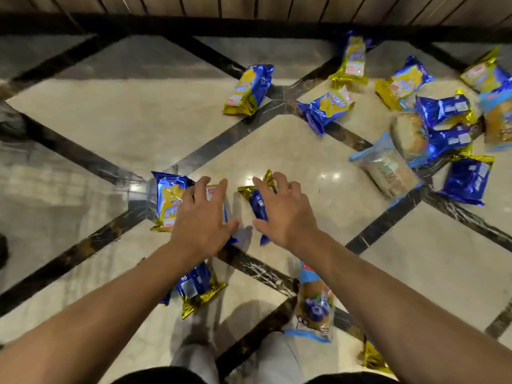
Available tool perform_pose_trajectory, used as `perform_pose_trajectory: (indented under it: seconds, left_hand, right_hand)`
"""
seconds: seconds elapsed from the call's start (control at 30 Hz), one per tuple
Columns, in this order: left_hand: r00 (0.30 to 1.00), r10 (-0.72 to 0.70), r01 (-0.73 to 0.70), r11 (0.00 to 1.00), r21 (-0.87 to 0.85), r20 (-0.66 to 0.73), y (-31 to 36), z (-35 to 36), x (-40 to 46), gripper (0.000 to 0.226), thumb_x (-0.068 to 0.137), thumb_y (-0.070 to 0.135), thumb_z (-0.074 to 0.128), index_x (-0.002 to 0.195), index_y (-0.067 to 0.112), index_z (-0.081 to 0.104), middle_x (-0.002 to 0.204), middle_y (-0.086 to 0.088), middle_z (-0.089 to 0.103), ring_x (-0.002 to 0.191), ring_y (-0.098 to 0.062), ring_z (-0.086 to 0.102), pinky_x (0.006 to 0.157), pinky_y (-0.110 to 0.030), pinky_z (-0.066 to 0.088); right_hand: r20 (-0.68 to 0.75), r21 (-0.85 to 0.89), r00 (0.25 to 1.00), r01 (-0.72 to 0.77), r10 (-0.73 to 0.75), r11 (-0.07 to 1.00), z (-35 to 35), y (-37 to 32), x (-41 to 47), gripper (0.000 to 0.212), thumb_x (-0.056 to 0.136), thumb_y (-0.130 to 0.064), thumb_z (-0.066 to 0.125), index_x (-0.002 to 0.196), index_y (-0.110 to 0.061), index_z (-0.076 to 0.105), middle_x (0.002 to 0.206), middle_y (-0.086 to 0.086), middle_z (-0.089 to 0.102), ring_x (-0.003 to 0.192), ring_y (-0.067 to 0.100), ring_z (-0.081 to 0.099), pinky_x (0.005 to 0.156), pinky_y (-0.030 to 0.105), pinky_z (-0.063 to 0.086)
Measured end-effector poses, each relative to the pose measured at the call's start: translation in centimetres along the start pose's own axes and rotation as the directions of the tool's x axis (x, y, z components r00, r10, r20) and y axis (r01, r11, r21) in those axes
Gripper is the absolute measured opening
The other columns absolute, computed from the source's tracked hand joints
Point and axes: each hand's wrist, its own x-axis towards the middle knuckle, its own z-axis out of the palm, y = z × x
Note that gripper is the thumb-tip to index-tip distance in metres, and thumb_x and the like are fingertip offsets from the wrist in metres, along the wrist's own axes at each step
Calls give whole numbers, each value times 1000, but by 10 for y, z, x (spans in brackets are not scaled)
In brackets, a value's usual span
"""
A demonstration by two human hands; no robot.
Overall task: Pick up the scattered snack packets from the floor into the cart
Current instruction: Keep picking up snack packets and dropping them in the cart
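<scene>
The glossy cream marble floor [110, 128] with crossing black inlay bands is lying bare across the left and centre, giving open room there, while a dark border strip and ribbed wooden wall [249, 6] are closing off the far edge. At the far right a loose heap of blue-and-gold foil snack packets and clear bread packs [432, 126] is crowding the tiles, several overlapping. Nearer, a lone blue-and-yellow foil packet [250, 88] is lying well apart from the heap. Close to the person, a pale-blue blueberry cake pack [315, 303] is lying under the right forearm, and a blue packet with a gold crimped end [198, 291] under the left forearm. The left hand [202, 214], fingers spread, is resting on a blue-and-yellow snack packet [169, 200] on the floor. The right hand [282, 209] is curling its fingers and thumb around a small dark-blue packet with gold ends [259, 202] (it is tilted, but whether lifted off the floor cannot be told)
</scene>
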Motion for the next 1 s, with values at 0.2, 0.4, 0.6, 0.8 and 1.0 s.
perform_pose_trajectory:
  seconds: [0.2,0.4,0.6,0.8,1.0]
  left_hand:
    - [998,21,-16,995,95,-52,1,32,10,81,83,47,64,151,29,25,157,-12,17,141,-45,20,110,-56,27]
    - [999,38,-39,989,142,8,-3,42,8,85,75,32,74,147,24,30,156,-9,16,145,-43,10,107,-57,35]
    - [996,74,-72,997,31,-56,-6,31,4,72,73,20,75,137,21,44,152,-11,21,142,-37,17,103,-55,38]
    - [987,100,-108,993,-55,-129,11,-41,-21,74,72,17,70,140,21,42,153,-5,25,142,-36,17,105,-57,36]
    - [980,75,-96,990,-104,-184,63,-188,-125,81,65,19,69,140,22,39,144,-5,34,134,-36,28,102,-54,38]
  right_hand:
    - [-17,-77,999,-29,27,997,34,-5,8,89,88,-47,62,154,-31,5,161,12,-2,127,36,38,103,51,38]
    - [-53,-5,998,32,-32,999,52,8,2,91,81,-15,66,153,-30,14,162,13,1,112,33,45,73,42,55]
    - [-98,36,995,5,-2,999,49,6,8,89,73,-10,70,146,-32,24,160,10,7,107,33,46,71,42,55]
    - [-173,229,984,13,28,973,-20,3,-24,76,83,-25,67,147,-34,27,159,-7,10,117,24,41,78,41,56]
    - [-169,386,984,16,54,922,-165,-45,-136,76,88,-24,63,151,-34,22,156,-10,12,129,22,32,85,38,54]
